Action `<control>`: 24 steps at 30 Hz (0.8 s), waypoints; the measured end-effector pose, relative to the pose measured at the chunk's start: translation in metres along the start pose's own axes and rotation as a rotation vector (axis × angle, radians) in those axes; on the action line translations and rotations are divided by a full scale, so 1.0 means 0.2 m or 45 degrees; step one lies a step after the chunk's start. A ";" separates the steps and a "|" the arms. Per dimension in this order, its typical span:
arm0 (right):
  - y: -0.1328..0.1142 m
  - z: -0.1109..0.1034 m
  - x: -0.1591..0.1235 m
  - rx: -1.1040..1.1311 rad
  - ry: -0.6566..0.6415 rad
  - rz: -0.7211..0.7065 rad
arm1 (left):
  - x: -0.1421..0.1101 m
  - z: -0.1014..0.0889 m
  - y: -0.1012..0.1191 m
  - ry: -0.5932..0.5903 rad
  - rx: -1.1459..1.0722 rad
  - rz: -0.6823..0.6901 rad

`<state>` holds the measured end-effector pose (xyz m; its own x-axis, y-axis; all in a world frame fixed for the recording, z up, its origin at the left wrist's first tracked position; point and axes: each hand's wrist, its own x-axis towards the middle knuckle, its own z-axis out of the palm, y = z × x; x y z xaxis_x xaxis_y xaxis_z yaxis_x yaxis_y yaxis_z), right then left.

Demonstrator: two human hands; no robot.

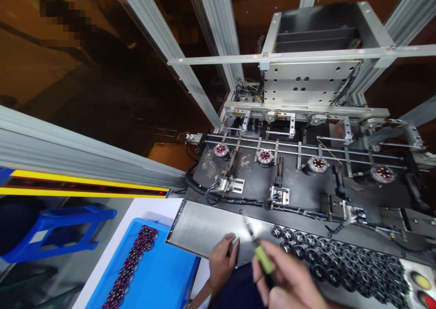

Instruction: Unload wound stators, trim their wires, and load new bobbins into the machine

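My right hand grips a slim screwdriver-like tool with a green and black handle. Its thin shaft is blurred and points up and away over the bare metal plate. Loosely curled at the near edge of that plate is my left hand. Its thumb stands apart from the fingers, and nothing shows in it. Right of the plate, beside my right hand, lie rows of black ring-shaped parts; my hand and wrist hide some of them.
Behind the plate, a machine bed carries several round fixtures with copper-and-red parts. Left stands a blue tray with a line of red-and-black parts. A yellow-edged bar, a blue stool and yellow and red buttons flank the station.
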<state>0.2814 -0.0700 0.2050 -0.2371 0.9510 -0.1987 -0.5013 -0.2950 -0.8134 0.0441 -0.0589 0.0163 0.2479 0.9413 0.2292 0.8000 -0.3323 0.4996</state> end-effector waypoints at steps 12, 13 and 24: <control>0.01 -0.50 0.14 0.234 0.874 -0.092 | 0.04 -0.04 0.01 -0.048 0.005 0.089; 0.02 -0.51 0.15 0.249 0.890 -0.109 | 0.04 -0.04 0.01 -0.049 0.010 0.087; 0.00 -0.56 0.22 0.383 0.956 -0.170 | 0.03 -0.04 0.02 -0.074 0.030 0.071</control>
<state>0.3651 -0.0182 0.1353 0.4070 0.7573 -0.5107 -0.7131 -0.0859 -0.6958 0.0448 -0.0543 0.0256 0.3237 0.9233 0.2068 0.7962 -0.3838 0.4677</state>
